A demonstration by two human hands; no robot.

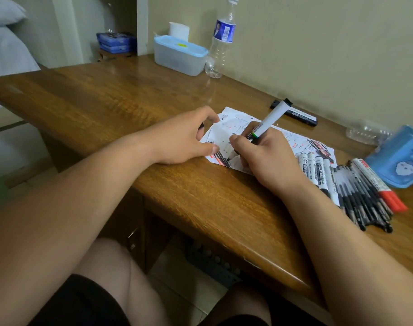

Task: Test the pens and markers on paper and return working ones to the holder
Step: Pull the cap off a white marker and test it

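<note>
Marker: white barrel, held in the right hand. Tip is down on the paper, and the long axis tilts up and away to the far right, black end on top.
Right hand: fingers clamped round the lower barrel in a writing grip, heel resting on the paper.
Left hand: on the paper's left edge, thumb pressed flat, fingers curled. A dark bit shows under them, maybe the cap; can't tell.
Hands: close together with a small gap, tip between them.
Paper: lies at the near edge of the surface, already heavily marked in black and red.
Step (judgement): test stroke in progress.
Key relation: blue case sits to the right, well apart from the tip. It may be the holder, not certain. Right hand is the nearer one, so the return would be a rightward sweep.
In the way: whiteboard markers, black pens and red markers lie side by side between the right hand and the case. A low carry could scatter them.
Far side: black marker lies flat beyond the paper; plastic tub and water bottle stand by the wall, clear of the work.
</note>
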